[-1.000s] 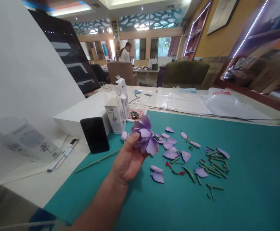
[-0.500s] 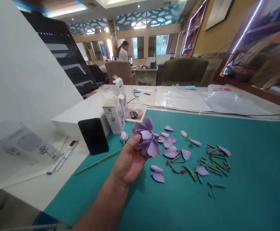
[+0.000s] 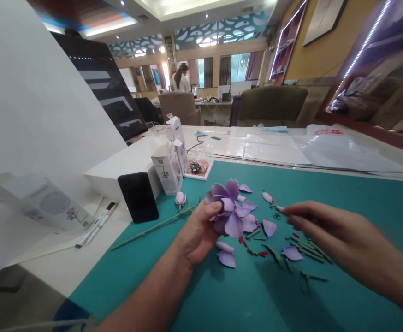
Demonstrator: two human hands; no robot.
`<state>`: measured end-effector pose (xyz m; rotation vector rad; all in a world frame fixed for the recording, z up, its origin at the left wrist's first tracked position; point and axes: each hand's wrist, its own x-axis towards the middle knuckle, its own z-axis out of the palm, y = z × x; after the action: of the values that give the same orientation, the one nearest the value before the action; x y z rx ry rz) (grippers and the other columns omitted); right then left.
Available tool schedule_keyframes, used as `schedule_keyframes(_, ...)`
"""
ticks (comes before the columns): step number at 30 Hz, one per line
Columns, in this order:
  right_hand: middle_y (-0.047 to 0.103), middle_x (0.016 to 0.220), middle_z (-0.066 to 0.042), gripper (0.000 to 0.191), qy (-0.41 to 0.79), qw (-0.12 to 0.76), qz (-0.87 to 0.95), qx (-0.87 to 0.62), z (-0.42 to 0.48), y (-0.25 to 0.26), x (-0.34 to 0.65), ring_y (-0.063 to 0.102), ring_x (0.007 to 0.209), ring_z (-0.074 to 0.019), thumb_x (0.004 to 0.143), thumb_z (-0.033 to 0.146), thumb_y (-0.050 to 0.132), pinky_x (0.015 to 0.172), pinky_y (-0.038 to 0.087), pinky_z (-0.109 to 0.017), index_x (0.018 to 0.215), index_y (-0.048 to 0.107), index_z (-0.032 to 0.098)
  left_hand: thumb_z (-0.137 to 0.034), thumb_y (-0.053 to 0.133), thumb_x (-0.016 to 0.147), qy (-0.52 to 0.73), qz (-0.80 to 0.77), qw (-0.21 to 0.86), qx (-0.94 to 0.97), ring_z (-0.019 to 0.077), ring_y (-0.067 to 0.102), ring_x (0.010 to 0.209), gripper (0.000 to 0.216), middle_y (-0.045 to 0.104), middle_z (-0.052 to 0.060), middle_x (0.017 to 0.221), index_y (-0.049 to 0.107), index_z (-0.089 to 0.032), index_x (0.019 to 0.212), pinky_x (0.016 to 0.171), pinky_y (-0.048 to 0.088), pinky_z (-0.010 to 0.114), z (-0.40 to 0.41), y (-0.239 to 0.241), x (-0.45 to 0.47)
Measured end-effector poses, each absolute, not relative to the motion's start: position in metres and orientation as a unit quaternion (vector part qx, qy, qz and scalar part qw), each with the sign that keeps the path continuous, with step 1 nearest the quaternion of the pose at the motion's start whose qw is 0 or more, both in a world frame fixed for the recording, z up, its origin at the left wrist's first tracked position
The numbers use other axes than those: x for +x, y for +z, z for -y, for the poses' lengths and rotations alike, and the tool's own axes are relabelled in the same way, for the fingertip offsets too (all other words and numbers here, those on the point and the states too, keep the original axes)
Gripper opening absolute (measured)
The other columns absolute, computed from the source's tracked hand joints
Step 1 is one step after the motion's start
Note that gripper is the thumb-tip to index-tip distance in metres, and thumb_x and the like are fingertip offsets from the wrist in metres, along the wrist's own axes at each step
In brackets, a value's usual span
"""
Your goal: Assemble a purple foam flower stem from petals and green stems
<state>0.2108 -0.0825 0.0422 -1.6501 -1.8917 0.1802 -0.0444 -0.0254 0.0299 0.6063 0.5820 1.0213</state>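
Note:
My left hand (image 3: 204, 226) is closed around a lilac artificial flower (image 3: 234, 223), its thumb pressed on a petal and the bloom raised above the green mat. My right hand (image 3: 329, 240) has come in from the right, fingers stretched out, with a little gap between the thumb and the finger above it. Its fingertips overlap the far end of a slim pale-pink bud piece (image 3: 279, 209) lying on the mat; whether they touch it I cannot tell. Loose lilac petals (image 3: 269, 228), green stem pieces (image 3: 307, 251) and small red connectors (image 3: 263, 254) lie between and below my hands.
A long green stem (image 3: 146, 234) with a pink bud (image 3: 180, 198) lies left of my left hand. Behind stand a black tablet-like slab (image 3: 138, 197) and printed cartons (image 3: 167, 168). Pens (image 3: 96, 226) lie at the left. A person (image 3: 180, 79) is in the background.
My right hand has entered from the right and reached over the loose parts. The flower in my left hand has shifted right and slightly down; the whole view has shifted slightly.

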Motion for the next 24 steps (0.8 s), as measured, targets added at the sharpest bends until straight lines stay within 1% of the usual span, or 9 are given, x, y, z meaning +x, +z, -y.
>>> schedule_keyframes(2, 0.072, 0.088, -0.005, 0.031, 0.124, 0.294, 0.720, -0.616, 0.049, 0.042, 0.201, 0.066, 0.073, -0.0203, 0.086, 0.045, 0.048, 0.057, 0.050, -0.028, 0.095, 0.069, 0.025, -0.028, 0.076, 0.062, 0.478, -0.280, 0.777, 0.299, 0.0091, 0.054, 0.059, 0.029, 0.061, -0.003, 0.071, 0.059, -0.018, 0.085, 0.055, 0.042, 0.022, 0.021, 0.036, -0.039)
schedule_keyframes(5, 0.072, 0.079, -0.003, 0.025, 0.126, 0.314, 0.691, -0.639, 0.014, 0.038, 0.199, 0.066, 0.069, -0.0202, 0.082, 0.040, 0.052, 0.057, 0.048, -0.028, 0.088, 0.070, 0.023, -0.027, 0.076, 0.062, 0.483, -0.296, 0.764, 0.310, 0.0098, 0.055, 0.060, 0.030, 0.061, -0.003, 0.071, 0.058, -0.018, 0.084, 0.057, 0.043, 0.023, 0.010, 0.042, -0.029)
schedule_keyframes(8, 0.073, 0.076, -0.002, 0.021, 0.135, 0.303, 0.688, -0.645, -0.001, 0.033, 0.201, 0.066, 0.069, -0.0202, 0.080, 0.035, 0.053, 0.057, 0.046, -0.028, 0.085, 0.070, 0.024, -0.027, 0.076, 0.061, 0.479, -0.308, 0.766, 0.299, 0.0115, 0.058, 0.064, 0.029, 0.063, -0.001, 0.075, 0.058, -0.017, 0.082, 0.060, 0.046, 0.025, -0.001, 0.039, -0.018)
schedule_keyframes(11, 0.074, 0.081, -0.002, 0.020, 0.145, 0.311, 0.701, -0.625, -0.006, 0.025, 0.198, 0.066, 0.075, -0.0205, 0.080, 0.030, 0.053, 0.064, 0.048, -0.030, 0.087, 0.070, 0.024, -0.026, 0.076, 0.060, 0.478, -0.319, 0.767, 0.285, 0.0117, 0.058, 0.066, 0.029, 0.064, 0.000, 0.077, 0.059, -0.016, 0.082, 0.061, 0.047, 0.025, -0.008, 0.027, -0.009)
schedule_keyframes(15, 0.074, 0.090, -0.003, 0.021, 0.140, 0.322, 0.714, -0.606, -0.009, 0.004, 0.197, 0.067, 0.084, -0.0218, 0.082, 0.027, 0.050, 0.073, 0.048, -0.032, 0.089, 0.070, 0.024, -0.027, 0.077, 0.059, 0.464, -0.347, 0.765, 0.281, 0.0117, 0.058, 0.065, 0.032, 0.064, 0.000, 0.077, 0.061, -0.017, 0.084, 0.058, 0.045, 0.024, -0.012, 0.009, -0.005)
schedule_keyframes(18, 0.072, 0.096, -0.005, 0.026, 0.096, 0.278, 0.738, -0.608, -0.015, -0.017, 0.202, 0.066, 0.087, -0.0236, 0.085, 0.025, 0.046, 0.074, 0.048, -0.034, 0.094, 0.070, 0.023, -0.026, 0.078, 0.059, 0.466, -0.350, 0.758, 0.293, 0.0118, 0.059, 0.067, 0.035, 0.065, 0.001, 0.080, 0.061, -0.017, 0.089, 0.061, 0.045, 0.023, -0.013, 0.002, -0.005)
schedule_keyframes(21, 0.069, 0.103, -0.009, 0.031, 0.041, 0.224, 0.759, -0.610, -0.023, -0.036, 0.206, 0.063, 0.093, -0.0249, 0.086, 0.020, 0.043, 0.076, 0.047, -0.034, 0.102, 0.069, 0.022, -0.025, 0.078, 0.059, 0.473, -0.354, 0.749, 0.300, 0.0116, 0.058, 0.067, 0.036, 0.065, 0.000, 0.080, 0.062, -0.017, 0.090, 0.061, 0.044, 0.022, -0.015, 0.000, -0.004)
schedule_keyframes(24, 0.068, 0.104, -0.010, 0.032, 0.015, 0.204, 0.773, -0.600, -0.030, -0.047, 0.204, 0.061, 0.096, -0.0247, 0.087, 0.019, 0.044, 0.079, 0.045, -0.033, 0.109, 0.067, 0.020, -0.027, 0.079, 0.059, 0.475, -0.365, 0.744, 0.297, 0.0118, 0.057, 0.066, 0.038, 0.065, 0.000, 0.078, 0.061, -0.018, 0.091, 0.058, 0.043, 0.022, -0.016, 0.000, -0.005)
